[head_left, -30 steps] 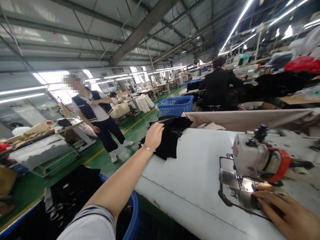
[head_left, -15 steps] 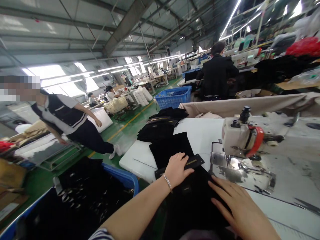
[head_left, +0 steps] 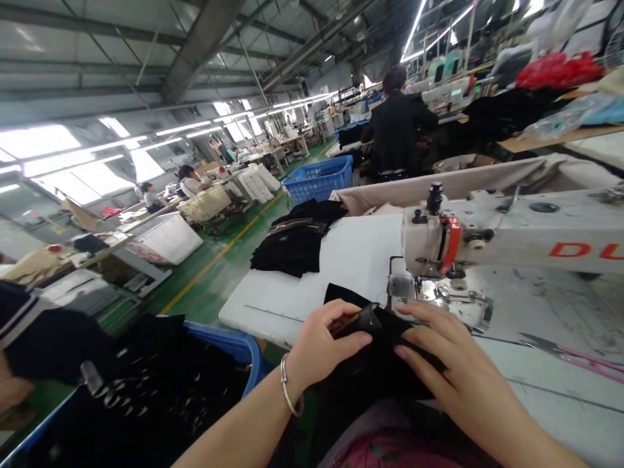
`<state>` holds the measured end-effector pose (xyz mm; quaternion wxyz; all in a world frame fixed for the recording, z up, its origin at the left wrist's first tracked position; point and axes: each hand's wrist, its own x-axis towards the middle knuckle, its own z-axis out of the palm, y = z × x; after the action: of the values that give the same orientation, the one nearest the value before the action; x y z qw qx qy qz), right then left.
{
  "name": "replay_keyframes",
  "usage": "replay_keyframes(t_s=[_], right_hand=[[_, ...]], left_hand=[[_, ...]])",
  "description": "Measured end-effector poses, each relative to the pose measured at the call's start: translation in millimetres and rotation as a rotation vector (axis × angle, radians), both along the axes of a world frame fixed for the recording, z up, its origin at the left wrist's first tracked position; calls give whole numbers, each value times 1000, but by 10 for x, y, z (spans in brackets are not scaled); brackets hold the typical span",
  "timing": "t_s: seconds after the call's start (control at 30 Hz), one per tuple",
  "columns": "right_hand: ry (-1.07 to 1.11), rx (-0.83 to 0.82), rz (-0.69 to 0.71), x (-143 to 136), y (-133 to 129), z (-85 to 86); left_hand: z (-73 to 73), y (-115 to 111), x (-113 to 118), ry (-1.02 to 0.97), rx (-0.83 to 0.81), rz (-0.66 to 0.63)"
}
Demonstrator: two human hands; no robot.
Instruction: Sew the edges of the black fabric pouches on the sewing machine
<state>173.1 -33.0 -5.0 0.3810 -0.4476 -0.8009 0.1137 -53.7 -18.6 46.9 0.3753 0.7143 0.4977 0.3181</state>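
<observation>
My left hand [head_left: 324,348] grips the near side of a black fabric piece [head_left: 377,374], fingers and thumb closed around its zipper strip [head_left: 364,318], which is bent up. A silver bangle circles that wrist. My right hand [head_left: 451,361] is closed on the same cloth at its right side, with the fabric bunched between the two hands. The fabric is at the front edge of the white sewing table [head_left: 361,253]; its lower part hangs toward my lap. Just beyond my right fingertips stands the presser-foot area of a white sewing machine [head_left: 423,244].
A stack of black zippered pieces [head_left: 287,250] lies at the table's far left. Scissors [head_left: 560,351] with pink handles lie on the right. A blue basket [head_left: 253,361] of black cloth stands at lower left. A passing person [head_left: 43,338] is at the left edge; another person [head_left: 397,130] sits ahead.
The fabric piece has been drawn toward me and folded up, where before it lay flat under my hands. Both hands have closed on it. The walking person has come nearer on the left.
</observation>
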Motion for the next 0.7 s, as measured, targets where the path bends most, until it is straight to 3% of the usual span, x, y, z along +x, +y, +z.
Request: replay_keyframes(t_s=[0.13,0.3,0.53,0.7], right_hand=[[-11,36,72,-21,-88,210],[15,59,35,-29,-176,359],[31,89,-26,-30,-262,536],[1,91,-16,-18,-243,556]], left_hand=[[58,-188,9,-182,-29,106],[79,-307,10,-379,-68,130],[108,-375,36,-480,-64,204],[103,-398,42,-504,-50,214]])
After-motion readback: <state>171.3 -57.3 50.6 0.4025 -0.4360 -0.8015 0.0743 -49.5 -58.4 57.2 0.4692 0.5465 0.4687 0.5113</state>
